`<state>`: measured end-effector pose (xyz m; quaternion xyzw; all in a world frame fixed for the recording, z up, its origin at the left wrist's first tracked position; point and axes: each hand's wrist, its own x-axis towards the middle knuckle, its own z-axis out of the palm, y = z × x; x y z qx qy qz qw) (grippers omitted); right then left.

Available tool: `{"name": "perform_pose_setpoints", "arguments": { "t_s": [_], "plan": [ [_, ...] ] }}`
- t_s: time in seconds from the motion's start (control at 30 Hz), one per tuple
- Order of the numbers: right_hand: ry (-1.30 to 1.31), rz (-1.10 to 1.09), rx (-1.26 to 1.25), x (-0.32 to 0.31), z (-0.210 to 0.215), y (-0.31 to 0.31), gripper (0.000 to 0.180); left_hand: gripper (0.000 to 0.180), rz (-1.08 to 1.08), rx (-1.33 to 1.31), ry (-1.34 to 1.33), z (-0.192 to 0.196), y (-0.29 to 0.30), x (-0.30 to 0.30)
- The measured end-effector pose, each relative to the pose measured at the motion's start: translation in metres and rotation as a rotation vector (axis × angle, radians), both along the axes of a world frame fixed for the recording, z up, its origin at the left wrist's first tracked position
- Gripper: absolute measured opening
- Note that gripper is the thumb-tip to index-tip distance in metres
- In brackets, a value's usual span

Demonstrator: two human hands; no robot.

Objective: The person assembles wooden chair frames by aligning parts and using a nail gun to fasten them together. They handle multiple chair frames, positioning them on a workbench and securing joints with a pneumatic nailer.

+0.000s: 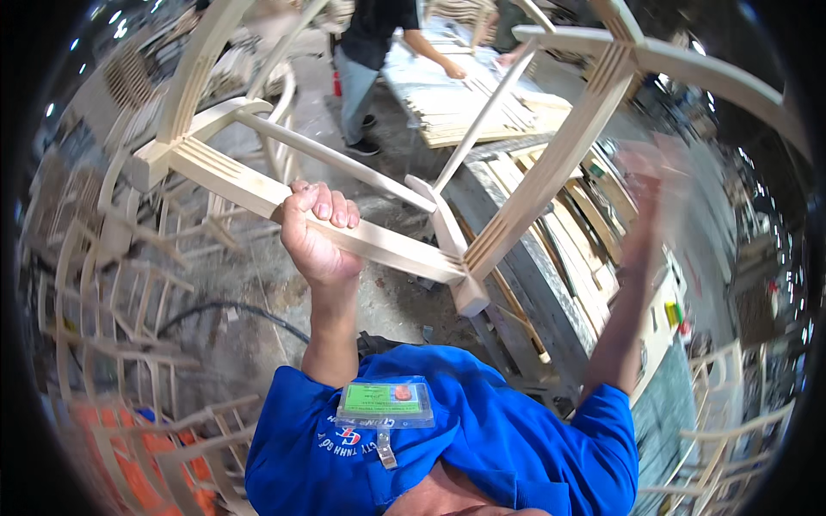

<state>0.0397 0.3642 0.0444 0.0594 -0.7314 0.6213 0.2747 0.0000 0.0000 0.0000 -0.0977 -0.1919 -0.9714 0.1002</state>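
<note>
Left grip [320,230] is wrapped snug round a rail of the pale wooden frame [404,247], held up left of the counter [551,318] and partly across it. Right grip [650,172]'s a blur far right, can't tell how open.

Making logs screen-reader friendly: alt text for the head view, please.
The left hand grips an unfinished wooden chair frame; the right hand, motion-blurred, is raised beside it. Beyond, a co-worker in a dark top stands by pale wooden slats.
</note>
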Motion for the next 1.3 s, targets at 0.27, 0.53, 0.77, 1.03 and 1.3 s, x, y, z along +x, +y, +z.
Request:
{"name": "perform_pose_setpoints", "arguments": {
  "t_s": [0.27,0.53,0.77,1.03,1.3],
  "plan": [
    [0.139,-0.275,-0.643,0.046,0.061,0.014,0.063,0.067,-0.117,-0.798,0.310,0.046,0.071,-0.019],
    [0.254,-0.522,-0.589,0.148,0.087,0.128,0.062,0.085,0.489,-1.579,0.721,0.281,0.039,-0.163],
    [0.126,-0.795,-0.542,0.153,0.058,0.178,0.064,0.083,-0.475,-1.607,0.907,0.243,0.338,-0.183],
    [0.035,-1.080,-0.192,0.122,0.047,0.315,0.078,0.080,-0.657,-1.166,0.746,0.130,0.542,-0.237],
    [-0.180,-1.167,-0.131,0.054,-0.006,0.431,0.063,0.077,-0.958,-1.145,0.524,0.013,0.673,-0.309]
  ]
}}
